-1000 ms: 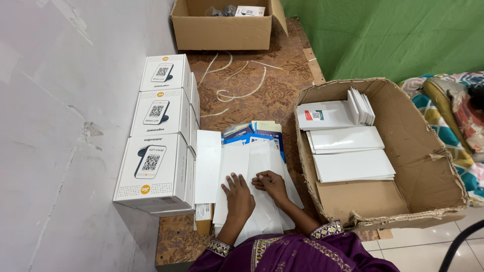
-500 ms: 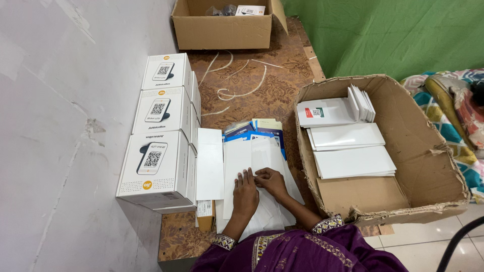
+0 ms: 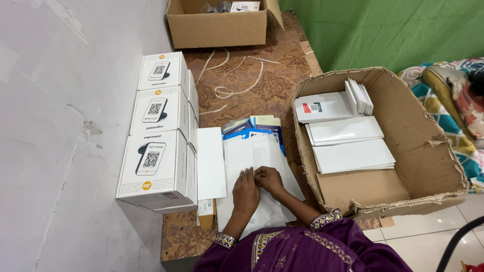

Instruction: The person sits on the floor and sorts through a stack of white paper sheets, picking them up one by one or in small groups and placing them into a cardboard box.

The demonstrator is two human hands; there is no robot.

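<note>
My left hand (image 3: 245, 193) lies flat, palm down, on a pile of white envelopes (image 3: 252, 156) on the brown patterned floor covering. My right hand (image 3: 268, 178) rests beside it, fingers curled against the same top envelope, touching the left hand's fingertips. Purple sleeves with embroidered cuffs cover both forearms. Blue and white booklets (image 3: 254, 130) stick out from under the far end of the pile. A single white flat envelope (image 3: 210, 162) lies just left of the pile.
Three white device boxes (image 3: 156, 136) stand in a row along the grey wall at left. A torn cardboard box (image 3: 428, 151) at right holds stacks of white envelopes (image 3: 348, 143). Another cardboard box (image 3: 217, 25) sits at the far end. A green cloth hangs behind.
Both hands stay on the envelope pile; the right hand's fingers have curled in closer to the left hand. The view has shifted slightly.
</note>
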